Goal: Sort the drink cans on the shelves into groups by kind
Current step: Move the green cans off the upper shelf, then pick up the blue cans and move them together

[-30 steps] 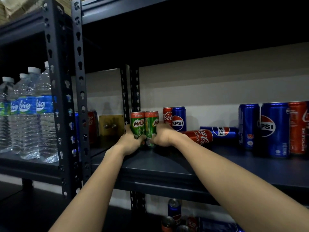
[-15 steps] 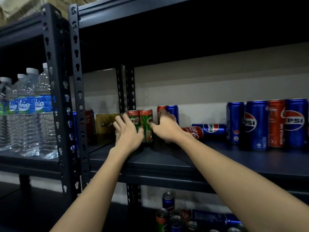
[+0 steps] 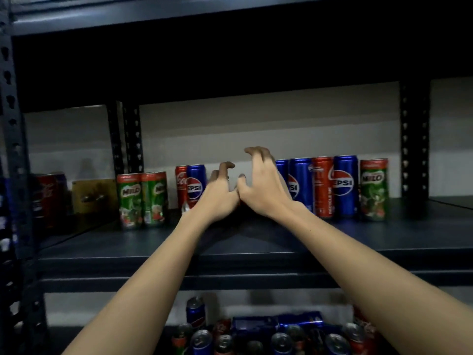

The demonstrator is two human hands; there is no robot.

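Both hands reach over the middle shelf (image 3: 256, 252) of a dark metal rack. The left hand (image 3: 217, 196) and the right hand (image 3: 263, 185) are side by side, their thumbs almost touching, and the fingers of both are spread and curved like claws. Neither hand holds anything.

On this shelf the cans stand upright in small groups. At the left are two green Milo cans (image 3: 142, 199), touching each other. Just to their right stand a red Coca-Cola can (image 3: 181, 185) and a blue Pepsi can (image 3: 195, 185), partly hidden behind the left hand. On the right, behind the right hand, is a row of blue Pepsi cans (image 3: 345, 184) with one red can (image 3: 323, 187) between them; on its side I can read "RECYCLE ME". At the end of the row stands a single Milo can (image 3: 374, 189), near the back post (image 3: 414, 139). What lies directly under the hands I cannot tell.

The front part of the shelf, from the cans to the front edge, is bare dark metal, and there is open height up to the shelf above.

On the lower shelf, many cans (image 3: 256, 334) are mixed together, some upright with silver tops, some lying down, blue and red. In the neighbouring bay at the far left, a dark red can (image 3: 47, 198) stands beside a brown box (image 3: 92, 196); the writing there is too blurred to read.
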